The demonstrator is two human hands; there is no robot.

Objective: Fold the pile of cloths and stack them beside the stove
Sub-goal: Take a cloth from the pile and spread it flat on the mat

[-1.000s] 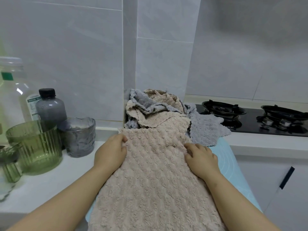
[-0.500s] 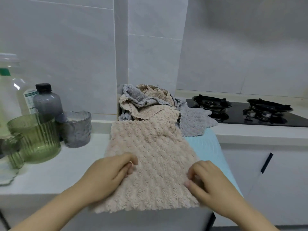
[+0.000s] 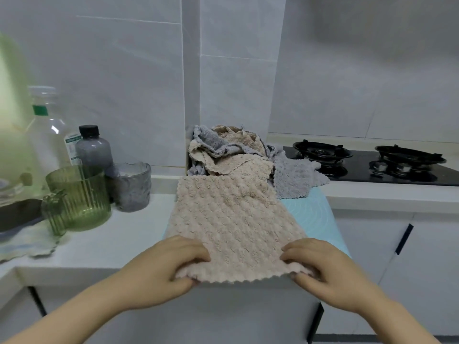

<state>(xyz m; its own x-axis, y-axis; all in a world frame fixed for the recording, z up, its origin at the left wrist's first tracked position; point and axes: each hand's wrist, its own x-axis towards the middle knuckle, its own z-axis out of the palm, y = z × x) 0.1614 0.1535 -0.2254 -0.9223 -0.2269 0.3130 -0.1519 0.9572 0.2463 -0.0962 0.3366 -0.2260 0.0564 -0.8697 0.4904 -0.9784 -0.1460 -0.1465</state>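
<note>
A beige waffle-textured cloth (image 3: 231, 219) lies spread flat on a light blue mat (image 3: 313, 214) on the white counter. My left hand (image 3: 171, 266) pinches its near left corner and my right hand (image 3: 320, 266) pinches its near right corner, both at the counter's front edge. Behind it, against the wall corner, sits a crumpled pile of cloths (image 3: 223, 150) in grey and beige, with one grey cloth (image 3: 293, 177) spilling toward the black gas stove (image 3: 367, 162) at the right.
At the left stand a green ribbed glass (image 3: 79, 197), a smaller green glass (image 3: 53, 214), a grey glass (image 3: 133, 187), a dark-capped grey bottle (image 3: 93, 150) and a clear plastic bottle (image 3: 49, 130). White cabinet doors (image 3: 387, 269) run below the counter.
Both hands slid from the cloth's far part down to its near edge and took hold of the two near corners. The view pulled back and the cloth lies flatter.
</note>
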